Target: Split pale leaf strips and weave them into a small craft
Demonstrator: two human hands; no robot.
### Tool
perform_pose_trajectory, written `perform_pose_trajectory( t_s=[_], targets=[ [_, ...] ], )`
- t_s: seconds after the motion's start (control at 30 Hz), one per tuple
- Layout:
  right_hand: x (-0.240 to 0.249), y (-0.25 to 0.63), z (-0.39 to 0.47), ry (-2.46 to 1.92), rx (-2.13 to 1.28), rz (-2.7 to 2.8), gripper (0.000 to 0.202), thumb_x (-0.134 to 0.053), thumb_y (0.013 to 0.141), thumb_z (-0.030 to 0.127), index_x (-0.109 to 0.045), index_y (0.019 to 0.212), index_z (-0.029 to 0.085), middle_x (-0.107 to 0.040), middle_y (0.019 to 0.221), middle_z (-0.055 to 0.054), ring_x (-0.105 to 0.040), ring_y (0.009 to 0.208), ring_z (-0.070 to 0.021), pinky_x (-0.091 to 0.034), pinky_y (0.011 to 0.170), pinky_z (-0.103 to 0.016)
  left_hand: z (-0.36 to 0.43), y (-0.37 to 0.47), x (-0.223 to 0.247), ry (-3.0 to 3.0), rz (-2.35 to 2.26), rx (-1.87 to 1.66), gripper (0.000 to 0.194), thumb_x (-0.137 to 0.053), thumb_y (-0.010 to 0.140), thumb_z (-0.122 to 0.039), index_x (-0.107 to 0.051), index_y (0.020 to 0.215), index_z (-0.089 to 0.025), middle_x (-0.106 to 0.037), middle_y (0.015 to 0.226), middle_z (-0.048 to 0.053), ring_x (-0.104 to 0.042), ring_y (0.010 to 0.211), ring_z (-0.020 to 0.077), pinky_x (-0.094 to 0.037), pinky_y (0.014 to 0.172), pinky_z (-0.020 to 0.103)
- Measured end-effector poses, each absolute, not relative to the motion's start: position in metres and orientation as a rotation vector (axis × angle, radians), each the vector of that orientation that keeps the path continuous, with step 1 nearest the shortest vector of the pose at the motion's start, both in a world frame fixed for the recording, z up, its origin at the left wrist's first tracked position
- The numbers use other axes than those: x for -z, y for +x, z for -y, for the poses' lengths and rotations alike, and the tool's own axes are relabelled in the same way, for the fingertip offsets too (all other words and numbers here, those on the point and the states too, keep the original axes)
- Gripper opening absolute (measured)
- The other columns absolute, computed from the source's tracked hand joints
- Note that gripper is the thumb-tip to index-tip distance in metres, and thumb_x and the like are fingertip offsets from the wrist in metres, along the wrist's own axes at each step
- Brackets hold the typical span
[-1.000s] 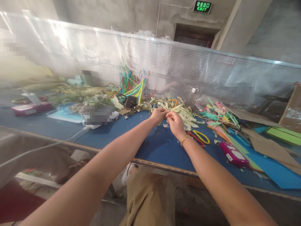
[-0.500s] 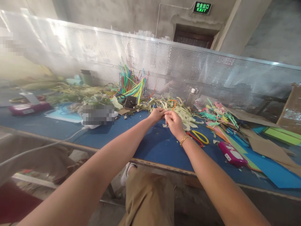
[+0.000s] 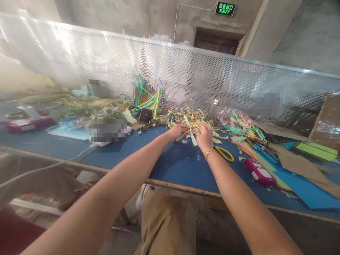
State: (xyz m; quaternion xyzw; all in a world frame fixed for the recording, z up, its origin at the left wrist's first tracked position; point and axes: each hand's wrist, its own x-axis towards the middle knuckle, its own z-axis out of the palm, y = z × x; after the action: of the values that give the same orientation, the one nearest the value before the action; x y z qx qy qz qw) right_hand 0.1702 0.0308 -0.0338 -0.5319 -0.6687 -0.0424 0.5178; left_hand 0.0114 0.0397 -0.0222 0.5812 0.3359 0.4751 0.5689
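Note:
Above the far middle of the blue table, my left hand [image 3: 177,131] is closed, its fingertips on a pale green, leaf-like strip [image 3: 193,136]. Just right of it, my right hand [image 3: 205,137], with a gold bracelet at the wrist, pinches the same strips. They cross between the two hands, and one end hangs down. How many strips are held is hidden by the fingers. Behind both hands lies a heap of similar pale strips [image 3: 183,116], with an orange bent stem [image 3: 194,118] among them. Scissors with a yellow handle [image 3: 224,154] rest beside my right wrist.
A purple box-like device [image 3: 260,172] and coloured paper sheets [image 3: 305,187] lie at right. Colourful stems [image 3: 148,94] stand at the back, near a clear bottle [image 3: 215,109]. A white power strip [image 3: 127,130] trails a cable at left. Perforated metal panel [image 3: 170,67] closes the back.
My hands have moved slightly apart from their touching position. Crossed pale strips now show between them, one end hanging down. The view has shifted a little.

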Motion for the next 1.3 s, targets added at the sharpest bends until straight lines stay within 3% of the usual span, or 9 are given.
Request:
perform_pose_trajectory(
  t_s=[0.1,0.2,0.3,0.43,0.63,0.83,0.93,1.03,1.3],
  targets=[
    [0.035,0.171,-0.031,-1.372,0.137,1.664,0.025,-0.049,0.084,0.03,-0.07,0.093,0.022,-0.06,0.11,-0.01,-0.049,0.105,-0.0238,-0.034,0.093,-0.04,-0.039,0.009,0.019,1.275,-0.754,-1.098,0.017,-0.053,0.077,-0.004,-0.067,0.082,-0.012,-0.064,0.064,0.003,-0.057,0.054,0.0086,-0.044,0.056,0.02],
    [0.034,0.17,-0.03,-1.447,0.032,1.712,0.026,-0.046,0.086,0.034,-0.068,0.082,0.021,-0.065,0.091,-0.008,-0.054,0.088,-0.0218,-0.037,0.079,-0.034,-0.038,0.007,0.016,1.149,-0.689,-1.054,0.021,-0.053,0.078,-0.003,-0.069,0.088,-0.012,-0.068,0.073,0.007,-0.061,0.062,0.0095,-0.047,0.058,0.019],
    [0.034,0.168,-0.029,-1.448,-0.061,1.735,0.027,-0.039,0.088,0.031,-0.063,0.082,0.02,-0.063,0.077,-0.006,-0.053,0.073,-0.0195,-0.035,0.067,-0.03,-0.039,0.005,0.018,1.1,-0.635,-1.013,0.019,-0.056,0.076,0.002,-0.069,0.084,-0.008,-0.069,0.077,0.008,-0.062,0.068,0.0085,-0.048,0.065,0.018],
    [0.035,0.166,-0.03,-1.341,-0.105,1.743,0.027,-0.034,0.089,0.029,-0.059,0.081,0.02,-0.062,0.073,-0.005,-0.052,0.068,-0.0189,-0.034,0.063,-0.029,-0.041,0.005,0.022,1.117,-0.614,-1.019,0.02,-0.068,0.07,-0.002,-0.07,0.088,-0.01,-0.069,0.081,0.007,-0.063,0.072,0.0085,-0.047,0.068,0.019],
    [0.039,0.166,-0.032,-1.25,-0.205,1.708,0.021,-0.04,0.086,0.031,-0.056,0.093,0.019,-0.064,0.077,-0.006,-0.055,0.067,-0.0196,-0.037,0.063,-0.03,-0.037,0.01,0.024,1.247,-0.62,-0.993,0.038,-0.08,0.063,-0.022,-0.07,0.099,-0.015,-0.07,0.088,0.008,-0.063,0.074,0.0123,-0.048,0.067,0.024],
    [0.043,0.163,-0.032,-1.174,-0.341,1.734,0.028,-0.047,0.082,0.03,-0.052,0.108,0.019,-0.065,0.072,-0.004,-0.056,0.063,-0.0192,-0.039,0.06,-0.029,-0.038,0.012,0.025,1.262,-0.749,-1.193,0.024,-0.079,0.064,-0.021,-0.069,0.084,-0.012,-0.067,0.069,0.003,-0.058,0.059,0.0094,-0.045,0.06,0.023],
    [0.041,0.161,-0.027,-1.245,-0.314,1.781,0.016,-0.047,0.083,0.032,-0.056,0.09,0.02,-0.065,0.068,-0.003,-0.055,0.06,-0.0177,-0.037,0.06,-0.028,-0.043,0.01,0.025,1.284,-0.845,-1.267,0.018,-0.076,0.067,-0.025,-0.066,0.073,-0.011,-0.062,0.059,0.001,-0.052,0.051,0.0078,-0.039,0.052,0.021],
    [0.037,0.159,-0.019,-1.286,-0.269,1.879,0.022,-0.044,0.086,0.032,-0.054,0.069,0.021,-0.062,0.061,-0.002,-0.053,0.058,-0.0158,-0.034,0.059,-0.027,-0.046,0.01,0.026,1.358,-0.865,-1.269,0.021,-0.079,0.062,-0.024,-0.064,0.07,-0.011,-0.057,0.053,-0.001,-0.049,0.047,0.0073,-0.036,0.049,0.021],
    [0.031,0.152,-0.012,-1.133,-0.33,1.974,0.031,-0.042,0.088,0.033,-0.05,0.06,0.02,-0.051,0.049,0.003,-0.048,0.052,-0.0122,-0.032,0.056,-0.024,-0.054,0.008,0.031,1.379,-0.976,-1.394,0.024,-0.073,0.069,-0.028,-0.056,0.06,-0.013,-0.053,0.049,-0.003,-0.039,0.041,0.0044,-0.028,0.044,0.021]
  ],
)
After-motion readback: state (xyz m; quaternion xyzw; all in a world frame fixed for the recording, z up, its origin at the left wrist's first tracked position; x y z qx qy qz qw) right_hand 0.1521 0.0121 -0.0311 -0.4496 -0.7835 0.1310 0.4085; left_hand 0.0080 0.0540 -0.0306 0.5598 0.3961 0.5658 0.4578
